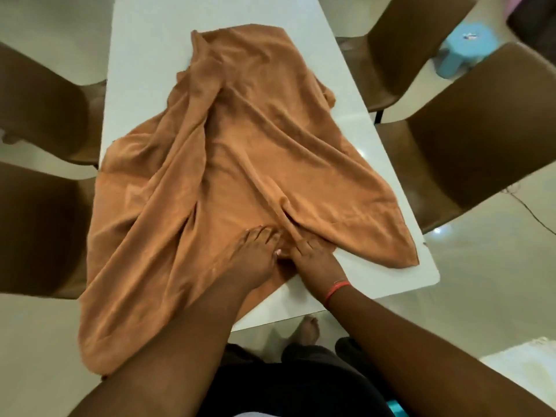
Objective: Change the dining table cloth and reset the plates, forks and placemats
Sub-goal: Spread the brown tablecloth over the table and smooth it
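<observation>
Left hand (258, 254) lies flat, fingers straight, on the orange cloth (240, 152); right hand (313, 260), just beside it, pinches a fold.

**Orange cloth rumpled on the white worktop**

An orange cloth (240, 164) lies wrinkled across the worktop (144, 40), one corner hanging over its near-left edge. Both hands meet on the cloth's near end: left hand (255, 254) flat, right hand (313, 257) pinching a fold. Brown chairs (469, 139) flank the worktop.
</observation>
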A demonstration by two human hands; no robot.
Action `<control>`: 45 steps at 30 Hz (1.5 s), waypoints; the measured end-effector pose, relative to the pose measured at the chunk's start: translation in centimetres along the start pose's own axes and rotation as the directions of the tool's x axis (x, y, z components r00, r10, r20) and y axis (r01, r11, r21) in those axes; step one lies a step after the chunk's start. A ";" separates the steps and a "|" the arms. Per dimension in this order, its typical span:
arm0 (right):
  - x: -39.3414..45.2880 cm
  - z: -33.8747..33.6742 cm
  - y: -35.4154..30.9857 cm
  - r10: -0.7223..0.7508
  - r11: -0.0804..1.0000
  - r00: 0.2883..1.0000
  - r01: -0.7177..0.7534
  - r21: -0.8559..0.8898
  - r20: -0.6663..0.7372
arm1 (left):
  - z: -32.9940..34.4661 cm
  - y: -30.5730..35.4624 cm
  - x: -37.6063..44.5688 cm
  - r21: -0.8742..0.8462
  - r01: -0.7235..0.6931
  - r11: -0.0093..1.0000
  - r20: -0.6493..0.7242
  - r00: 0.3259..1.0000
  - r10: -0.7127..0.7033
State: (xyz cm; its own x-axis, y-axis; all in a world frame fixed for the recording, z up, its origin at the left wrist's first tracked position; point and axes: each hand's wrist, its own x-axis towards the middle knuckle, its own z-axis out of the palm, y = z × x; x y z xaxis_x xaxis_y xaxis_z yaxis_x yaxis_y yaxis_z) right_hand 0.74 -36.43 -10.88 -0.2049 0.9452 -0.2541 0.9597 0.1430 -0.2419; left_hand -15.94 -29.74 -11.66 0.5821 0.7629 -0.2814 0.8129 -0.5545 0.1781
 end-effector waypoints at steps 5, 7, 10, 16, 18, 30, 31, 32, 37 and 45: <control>-1.8 -0.2 1.4 -0.103 0.965 0.965 0.038 0.258 0.243 | -0.4 3.4 3.3 0.062 -0.112 0.992 0.025 0.994 0.111; -1.9 -0.9 3.1 -0.049 0.952 0.999 0.041 0.302 0.020 | -0.5 4.1 4.5 0.084 -0.151 0.985 0.010 0.988 0.151; -2.4 -1.0 7.1 0.313 0.938 0.887 -0.233 0.257 -0.340 | -0.2 5.2 5.8 0.136 -0.252 0.958 -0.015 0.966 0.257; -4.9 0.6 11.6 0.620 0.783 0.730 -0.552 0.288 -0.287 | 1.7 9.0 5.8 0.201 -0.416 0.887 0.009 0.906 0.423; -5.1 0.3 12.2 0.625 0.779 0.745 -0.575 0.250 -0.234 | 1.9 10.1 5.7 0.179 -0.460 0.869 -0.055 0.878 0.476; -10.9 0.1 16.4 0.651 0.754 0.741 -0.656 0.031 -0.163 | 2.2 14.2 5.2 -0.058 -0.713 0.698 0.098 0.692 0.715; -11.4 0.2 16.8 0.653 0.753 0.742 -0.657 0.026 -0.152 | 2.5 14.7 5.0 -0.086 -0.721 0.688 0.093 0.682 0.726; -11.9 0.2 17.1 0.656 0.751 0.742 -0.660 0.018 -0.141 | 2.7 15.3 5.0 -0.115 -0.725 0.679 0.084 0.674 0.734; -16.2 0.6 19.0 0.665 0.745 0.742 -0.667 0.004 -0.085 | 3.6 18.0 5.4 -0.106 -0.781 0.615 0.132 0.602 0.787; -20.6 1.8 21.3 0.637 0.749 0.738 -0.661 0.045 0.222 | 2.9 18.4 8.7 -0.017 -0.595 0.803 0.064 0.801 0.595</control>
State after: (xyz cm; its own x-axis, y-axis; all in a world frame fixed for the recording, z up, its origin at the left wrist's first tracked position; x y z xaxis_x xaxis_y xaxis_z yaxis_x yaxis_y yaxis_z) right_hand 25.04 -53.40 -12.46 0.4178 0.7232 -0.5499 0.8456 -0.5309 -0.0558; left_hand 4.03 -34.33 -13.58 0.9488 0.2597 -0.1801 0.3067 -0.8938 0.3271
